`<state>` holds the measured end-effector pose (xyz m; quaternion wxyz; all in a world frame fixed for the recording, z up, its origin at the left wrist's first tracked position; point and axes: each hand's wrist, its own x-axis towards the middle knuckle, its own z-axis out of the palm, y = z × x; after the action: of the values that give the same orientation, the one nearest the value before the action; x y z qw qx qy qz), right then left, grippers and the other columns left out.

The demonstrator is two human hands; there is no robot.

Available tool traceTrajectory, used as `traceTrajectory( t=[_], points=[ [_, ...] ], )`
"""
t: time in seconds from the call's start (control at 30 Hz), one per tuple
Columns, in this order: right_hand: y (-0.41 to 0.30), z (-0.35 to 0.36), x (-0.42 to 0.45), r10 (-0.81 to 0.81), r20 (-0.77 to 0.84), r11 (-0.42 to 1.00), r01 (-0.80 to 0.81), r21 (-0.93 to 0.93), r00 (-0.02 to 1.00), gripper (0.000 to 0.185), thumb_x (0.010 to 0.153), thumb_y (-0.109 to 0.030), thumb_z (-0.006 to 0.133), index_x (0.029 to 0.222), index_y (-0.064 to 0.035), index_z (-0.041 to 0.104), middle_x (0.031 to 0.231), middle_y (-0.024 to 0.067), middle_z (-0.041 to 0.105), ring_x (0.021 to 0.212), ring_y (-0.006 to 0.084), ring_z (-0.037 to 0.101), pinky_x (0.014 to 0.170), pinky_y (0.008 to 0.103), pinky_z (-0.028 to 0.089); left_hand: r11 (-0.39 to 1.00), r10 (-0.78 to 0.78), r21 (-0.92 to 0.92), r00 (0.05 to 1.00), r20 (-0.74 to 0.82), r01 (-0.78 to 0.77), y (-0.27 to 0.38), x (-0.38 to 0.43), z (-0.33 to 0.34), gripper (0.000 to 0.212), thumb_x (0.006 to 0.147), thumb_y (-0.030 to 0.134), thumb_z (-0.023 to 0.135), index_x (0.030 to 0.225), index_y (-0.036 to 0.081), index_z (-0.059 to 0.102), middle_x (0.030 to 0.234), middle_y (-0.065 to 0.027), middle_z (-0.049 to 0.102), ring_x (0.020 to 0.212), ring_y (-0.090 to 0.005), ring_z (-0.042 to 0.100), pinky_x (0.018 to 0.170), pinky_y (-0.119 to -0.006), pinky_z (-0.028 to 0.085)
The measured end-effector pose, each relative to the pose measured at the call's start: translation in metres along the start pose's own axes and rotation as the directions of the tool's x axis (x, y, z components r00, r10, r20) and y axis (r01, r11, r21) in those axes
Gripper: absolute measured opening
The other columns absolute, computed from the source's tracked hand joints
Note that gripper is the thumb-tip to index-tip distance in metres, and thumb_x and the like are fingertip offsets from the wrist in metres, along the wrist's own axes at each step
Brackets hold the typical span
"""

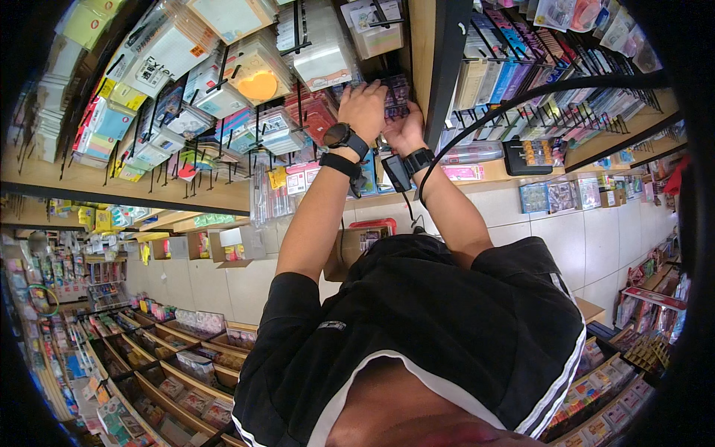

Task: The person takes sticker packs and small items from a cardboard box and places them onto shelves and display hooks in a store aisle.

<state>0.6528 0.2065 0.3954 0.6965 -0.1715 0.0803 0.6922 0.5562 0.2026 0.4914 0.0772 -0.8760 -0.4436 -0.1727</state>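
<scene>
Both my hands reach into the shelf corner beside an upright wooden divider [425, 61]. My left hand [363, 109] lies palm down, its fingertips at a group of small dark purple packets [397, 92]. Below the same packets is my right hand [406, 133], palm turned up and fingers partly curled against their lower edge. Whether either hand grips a packet cannot be made out. Just left of my left hand hang red clear-wrapped packs [313, 118]. A clear-wrapped pack with a white sheet [324, 61] hangs above it, and another hanging pack [373, 33] is higher up.
Black display hooks [296, 49] stick out toward me. A black cable [536, 89] crosses on the right. An open cardboard box [352, 246] stands by my body on the tiled floor [491, 215]. Behind me is a compartmented display rack [167, 363]. A black tray [516, 162] sits on the right ledge.
</scene>
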Motion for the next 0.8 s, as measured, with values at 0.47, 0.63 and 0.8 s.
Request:
traceTrajectory(
  t=[0.47,0.63,0.8],
  points=[
    [0.000,-0.003,-0.003,0.020,0.015,0.999,-0.020,0.046,1.000,0.030,0.086,-0.027,0.041,0.104,-0.0033,0.049,0.103,0.0089,0.055,0.095,0.0221,0.053,0.088,0.0352,0.042,0.964,-0.111,-0.254,0.987,-0.114,0.079,-0.006,0.013,0.000,0.016,0.073,0.015,0.055,0.080,0.011,0.068,0.093,-0.0100,0.062,0.082,-0.0289,0.058,0.073,-0.038,0.046],
    [-0.001,0.000,-0.005,0.006,0.023,0.999,-0.007,0.035,1.000,0.029,0.086,-0.026,0.042,0.103,-0.0040,0.050,0.103,0.0080,0.056,0.096,0.0212,0.053,0.088,0.0340,0.042,0.951,-0.179,-0.256,0.984,0.005,0.175,-0.003,0.017,-0.003,0.015,0.074,0.017,0.056,0.081,0.011,0.068,0.081,-0.0121,0.063,0.074,-0.0307,0.060,0.070,-0.039,0.047],
    [0.001,0.003,-0.011,-0.013,0.029,0.999,0.012,0.030,0.999,0.029,0.086,-0.026,0.043,0.103,-0.0046,0.050,0.103,0.0076,0.056,0.096,0.0201,0.053,0.089,0.0321,0.041,0.948,-0.178,-0.271,0.984,-0.025,0.165,-0.006,0.017,0.000,0.016,0.073,0.017,0.056,0.081,0.010,0.068,0.077,-0.0128,0.063,0.071,-0.0309,0.060,0.066,-0.039,0.048]
  ],
)
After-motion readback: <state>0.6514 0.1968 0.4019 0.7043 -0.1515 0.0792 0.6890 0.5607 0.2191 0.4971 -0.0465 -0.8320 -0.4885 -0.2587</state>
